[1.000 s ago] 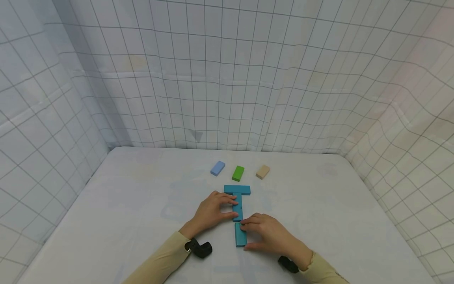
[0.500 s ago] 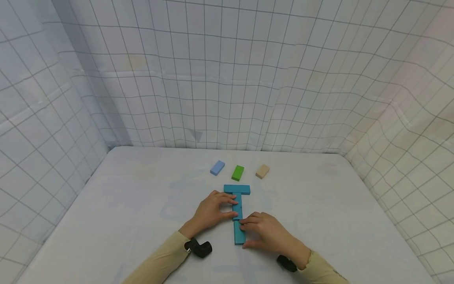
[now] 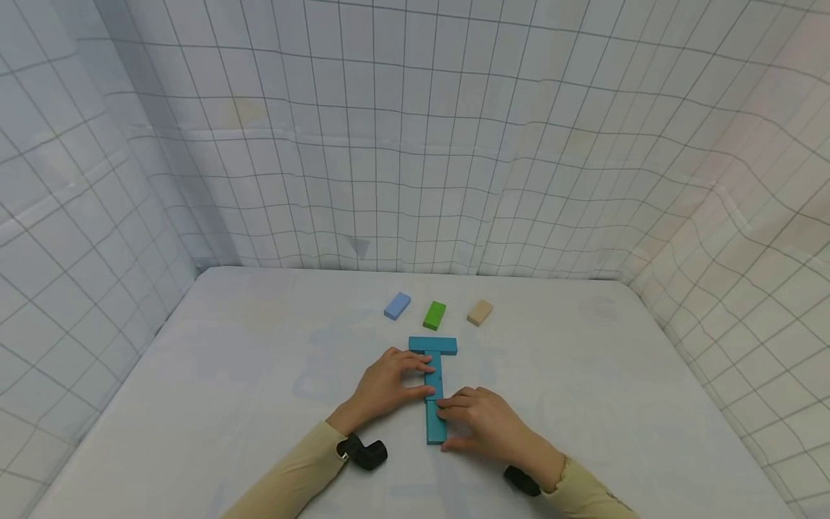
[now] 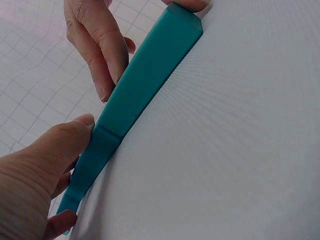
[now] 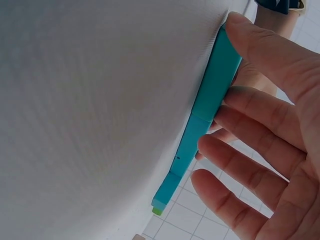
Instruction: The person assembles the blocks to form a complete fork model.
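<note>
Left hand (image 3: 384, 383) grips middle block (image 3: 436, 380); right hand (image 3: 488, 427) holds near block (image 3: 435, 427), ends touching. Teal crosspiece (image 3: 432, 345) beyond.

2 hands (image 3: 385, 382) at 3 teal blocks (image 3: 436, 431)

Forms a flat teal T from three long blocks.
Has a crossbar block (image 3: 433, 346) at the far end, a dark-specked middle block (image 3: 438, 380) against its centre, and a near block (image 3: 436, 431) end to end with that.
</note>
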Available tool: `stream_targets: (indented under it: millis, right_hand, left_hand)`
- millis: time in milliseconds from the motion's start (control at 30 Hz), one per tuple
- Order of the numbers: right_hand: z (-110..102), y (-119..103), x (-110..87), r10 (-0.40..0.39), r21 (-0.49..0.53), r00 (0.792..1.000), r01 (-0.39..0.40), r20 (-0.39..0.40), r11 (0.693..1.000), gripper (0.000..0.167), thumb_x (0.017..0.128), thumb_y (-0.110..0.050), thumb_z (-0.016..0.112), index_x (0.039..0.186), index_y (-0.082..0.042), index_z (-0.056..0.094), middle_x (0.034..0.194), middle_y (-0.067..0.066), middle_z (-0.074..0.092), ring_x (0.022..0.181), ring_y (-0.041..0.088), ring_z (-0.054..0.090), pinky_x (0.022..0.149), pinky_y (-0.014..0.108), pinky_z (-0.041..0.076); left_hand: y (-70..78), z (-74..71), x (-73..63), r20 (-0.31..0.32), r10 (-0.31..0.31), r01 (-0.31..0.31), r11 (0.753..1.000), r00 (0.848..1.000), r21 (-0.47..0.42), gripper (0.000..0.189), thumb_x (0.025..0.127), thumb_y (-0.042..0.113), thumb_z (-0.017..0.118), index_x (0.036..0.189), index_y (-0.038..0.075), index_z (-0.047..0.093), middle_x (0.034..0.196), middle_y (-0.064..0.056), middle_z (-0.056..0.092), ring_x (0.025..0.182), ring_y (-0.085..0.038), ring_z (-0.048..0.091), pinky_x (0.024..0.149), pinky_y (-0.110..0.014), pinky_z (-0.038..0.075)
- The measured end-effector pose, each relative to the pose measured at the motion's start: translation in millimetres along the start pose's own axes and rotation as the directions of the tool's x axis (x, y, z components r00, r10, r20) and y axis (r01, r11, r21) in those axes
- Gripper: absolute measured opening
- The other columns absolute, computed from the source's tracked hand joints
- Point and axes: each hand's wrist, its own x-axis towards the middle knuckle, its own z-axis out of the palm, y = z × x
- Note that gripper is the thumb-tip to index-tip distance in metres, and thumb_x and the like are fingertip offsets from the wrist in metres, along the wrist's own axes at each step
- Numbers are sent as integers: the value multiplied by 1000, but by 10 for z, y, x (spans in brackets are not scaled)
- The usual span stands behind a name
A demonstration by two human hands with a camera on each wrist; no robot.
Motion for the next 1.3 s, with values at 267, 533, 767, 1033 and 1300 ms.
stream_targets:
  millis: [267,533,767,1033,1300]
  right_hand:
    - [16,-6,10,-4,-31,1000,4,-11,1000,47,78,-45,75,110,-11,72,116,-1,65,104,13,58,84,36,49]
    - [24,-33,8,34,-49,999,-34,4,998,47,79,-46,74,111,-12,72,117,-3,65,102,12,58,83,36,49]
    - [13,-47,5,54,-26,998,-54,16,998,46,79,-44,74,112,-11,72,118,-3,64,103,11,58,83,36,48]
    - [23,-35,-6,44,-9,999,-44,-4,999,46,78,-43,75,111,-11,72,117,-1,65,103,12,59,83,35,49]
    - [32,-38,-10,75,-4,997,-75,8,997,46,78,-44,75,111,-13,72,119,-2,64,103,12,59,83,36,49]
  left_hand:
    - [-3,-5,-8,-8,-1,1,1000,1000,5,39,77,47,75,109,24,73,123,11,61,102,-8,50,77,-32,47]
    - [-10,1,-5,-7,-1,1,1000,1000,-1,39,77,48,75,109,25,73,123,12,60,102,-8,50,77,-31,47]
    - [3,-2,4,-6,-1,1,1000,1000,-2,38,77,46,75,108,25,73,122,12,61,103,-9,50,78,-31,47]
    - [15,-3,2,-11,2,-2,1000,1000,7,38,77,47,75,108,25,73,122,12,61,103,-9,51,77,-31,47]
    - [22,0,-3,-21,7,-7,1000,1000,0,38,77,48,74,108,25,73,122,11,61,101,-10,51,76,-32,47]
